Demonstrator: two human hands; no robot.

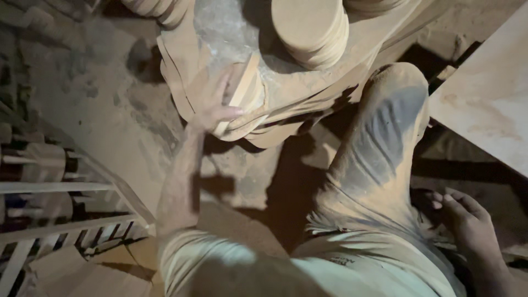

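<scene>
Left hand (212, 104) reached forward, fingers and thumb closed around a small bundle of thin round wooden discs (245, 93) held on edge, tilted. The bundle sat on top of a heap of flat wooden offcuts (286, 118), up in the frame's middle, just left of the raised knee. Left forearm ran straight down from the hand to a pale sleeve.

Right hand (467, 220) was low at the right, fingers loosely curled and relaxed, gripping nothing, resting beside the thigh on the dusty ground. What lay under its fingertips was too dark to tell.

Between the hands, the person's leg in dust-covered trousers (379, 159) bent up, knee near the offcut heap.

Behind the held bundle stood a taller stack of round discs (313, 30), lying flat, well stacked, on a grey stone-like surface (225, 25). Another partial disc stack (159, 8) showed at the top edge, to the left.

A large pale board (489, 93) slanted in at the right. At the left, a white slatted wooden frame (55, 187) stood over a dim, sawdust-covered floor (110, 110).
</scene>
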